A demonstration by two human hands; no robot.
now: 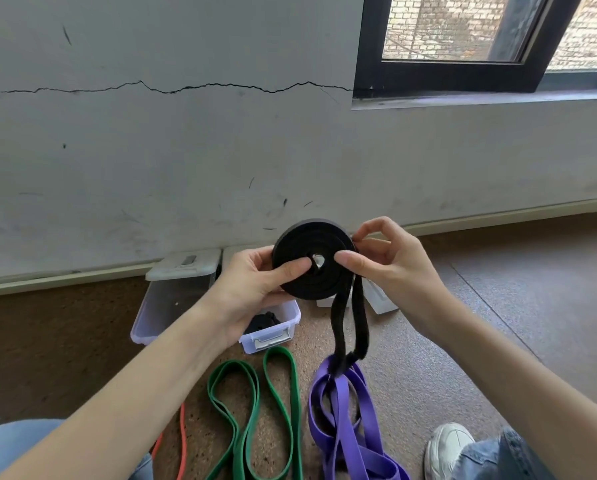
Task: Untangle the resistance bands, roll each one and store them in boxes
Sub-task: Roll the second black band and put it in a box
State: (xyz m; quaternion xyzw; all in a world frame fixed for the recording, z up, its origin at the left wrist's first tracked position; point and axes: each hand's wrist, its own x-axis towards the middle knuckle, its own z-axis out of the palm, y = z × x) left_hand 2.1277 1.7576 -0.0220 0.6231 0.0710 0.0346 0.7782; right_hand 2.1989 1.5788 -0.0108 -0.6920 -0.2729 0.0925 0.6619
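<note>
Fingers of both hands pinch the black band [312, 261], coiled flat, its loose tail dangling.

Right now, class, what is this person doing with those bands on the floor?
A person is rolling a black band into a coil held up in front of them. The left hand grips the coil and the right hand pinches its other edge. The band's loose tail hangs down to a purple band on the floor. A green band lies beside it, unrolled. An open box already holds something black.
</note>
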